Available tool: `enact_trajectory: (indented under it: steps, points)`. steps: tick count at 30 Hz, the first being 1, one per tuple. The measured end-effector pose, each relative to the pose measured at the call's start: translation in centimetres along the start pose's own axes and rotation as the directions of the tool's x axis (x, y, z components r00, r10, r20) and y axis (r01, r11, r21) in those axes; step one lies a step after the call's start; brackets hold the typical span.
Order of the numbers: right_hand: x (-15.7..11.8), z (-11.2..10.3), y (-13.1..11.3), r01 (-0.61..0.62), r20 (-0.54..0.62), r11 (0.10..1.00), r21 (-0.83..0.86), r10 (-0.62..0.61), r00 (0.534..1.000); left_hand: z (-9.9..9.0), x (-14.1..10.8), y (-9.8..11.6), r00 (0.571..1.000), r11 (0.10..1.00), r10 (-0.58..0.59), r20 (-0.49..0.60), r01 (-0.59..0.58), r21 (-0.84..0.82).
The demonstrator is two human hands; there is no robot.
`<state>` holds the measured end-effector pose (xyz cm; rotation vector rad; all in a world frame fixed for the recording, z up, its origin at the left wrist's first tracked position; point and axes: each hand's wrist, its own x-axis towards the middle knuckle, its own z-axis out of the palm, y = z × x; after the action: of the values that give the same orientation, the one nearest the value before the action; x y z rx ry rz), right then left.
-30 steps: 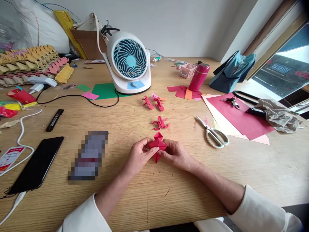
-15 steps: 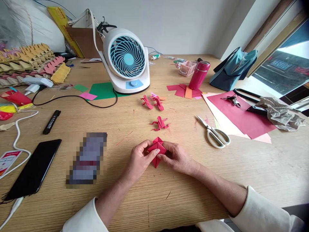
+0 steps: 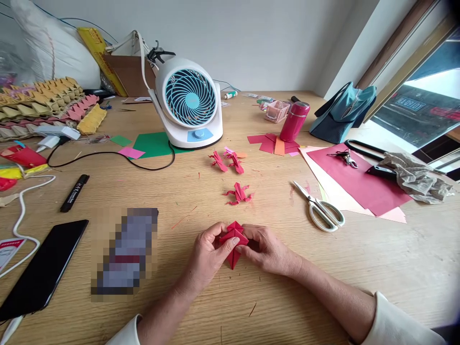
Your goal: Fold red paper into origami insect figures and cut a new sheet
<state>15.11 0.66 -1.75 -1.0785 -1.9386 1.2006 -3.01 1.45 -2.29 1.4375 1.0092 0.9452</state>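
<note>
Between my two hands is a folded red origami paper, shaped like a diamond with a long point toward me. My left hand pinches its left side, the thumb lying across the front. On the right edge, my right hand grips the paper with thumb and fingers; some fingertips are hidden behind it. Just beyond lies a finished-looking red paper frog with thin bent legs. Farther off are two more red folded figures, one on the left and one on the right.
White-handled scissors lie open at the right, near a large red sheet. A white fan stands at the back, with a red flask to its right. A black marker and a black phone lie left.
The whole scene sits slightly lower in view, as the camera has tilted up. Both hands keep hold of the red paper, with barely any shift of the fingers.
</note>
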Motion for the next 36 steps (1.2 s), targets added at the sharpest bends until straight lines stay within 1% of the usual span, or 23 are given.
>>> enact_trajectory:
  steps: [3,6,11,17,19,24,26,29,32,36]
  points:
    - [0.0,-0.1,-0.2,0.009,0.023,1.000,0.013,-0.009,1.000,0.0,-0.1,-0.2,1.000,1.000,-0.002,0.007,0.002,-0.015]
    - [0.0,-0.1,-0.3,0.026,0.034,1.000,0.010,-0.026,0.999,-0.1,-0.1,-0.1,1.000,1.000,0.020,-0.003,-0.020,0.014]
    - [0.0,-0.1,0.0,0.003,0.006,1.000,0.004,-0.003,1.000,-0.2,0.0,0.5,1.000,0.999,0.024,0.010,-0.024,0.029]
    - [-0.1,-0.1,0.8,-0.044,0.020,0.993,0.112,0.042,0.999,-0.2,0.2,0.5,1.000,0.996,0.003,-0.007,-0.003,-0.090]
    - [0.0,-0.1,1.1,-0.054,0.006,0.988,0.145,0.054,0.999,-0.2,0.2,0.2,1.000,0.993,0.006,-0.028,-0.009,-0.117]
    - [0.3,0.0,1.8,-0.055,-0.025,0.967,0.248,0.063,0.998,-0.2,0.5,-0.4,0.993,0.993,0.053,-0.107,-0.064,-0.101]
    - [0.4,0.1,1.9,-0.043,-0.037,0.956,0.291,0.057,0.998,-0.2,0.6,-0.5,0.992,0.994,0.037,-0.121,-0.049,-0.097]
    - [0.5,0.2,2.0,-0.027,-0.056,0.940,0.340,0.049,0.997,-0.1,0.6,-0.7,0.992,0.994,-0.024,-0.121,0.011,-0.105]
    - [0.6,0.1,1.9,-0.061,-0.041,0.921,0.384,0.083,0.996,-0.1,0.6,-0.6,0.991,0.991,-0.055,-0.120,0.039,-0.129]
    - [0.6,-0.2,1.8,-0.095,-0.044,0.922,0.374,0.120,0.992,0.1,0.6,-0.1,0.991,0.984,-0.075,-0.112,0.055,-0.167]
